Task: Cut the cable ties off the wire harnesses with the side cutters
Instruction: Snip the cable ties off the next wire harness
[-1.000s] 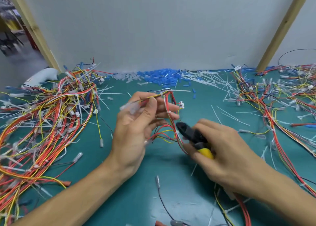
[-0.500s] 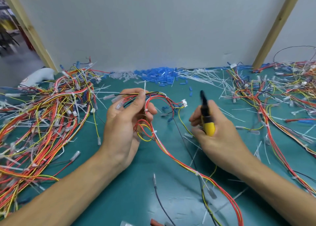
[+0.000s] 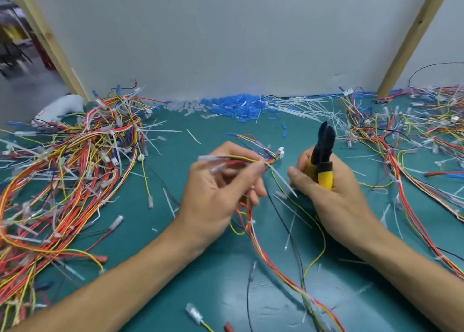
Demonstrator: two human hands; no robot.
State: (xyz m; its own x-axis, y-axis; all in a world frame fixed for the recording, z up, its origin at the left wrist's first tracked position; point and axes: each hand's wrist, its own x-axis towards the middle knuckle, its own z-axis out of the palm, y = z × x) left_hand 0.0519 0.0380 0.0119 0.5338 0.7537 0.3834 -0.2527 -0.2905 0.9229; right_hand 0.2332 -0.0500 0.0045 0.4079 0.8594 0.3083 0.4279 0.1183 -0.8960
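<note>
My left hand (image 3: 216,193) pinches a red, yellow and white wire harness (image 3: 251,159) above the green mat, with the wires trailing down toward me. A white cable tie (image 3: 282,180) sticks out of the bundle toward my right hand. My right hand (image 3: 334,196) grips the yellow handles of the side cutters (image 3: 324,153), whose black jaws point up and away, apart from the harness. A white connector (image 3: 280,152) sits at the harness end.
A large tangle of harnesses (image 3: 70,176) covers the left of the green mat (image 3: 175,294), another pile (image 3: 414,141) the right. Blue sleeves (image 3: 233,107) and cut white ties (image 3: 301,107) lie along the back wall. Loose tie scraps dot the mat.
My left hand has shifted right and pulled the harness straighter, exposing a tie tail. My right hand has raised the cutters from low and pointing left to upright.
</note>
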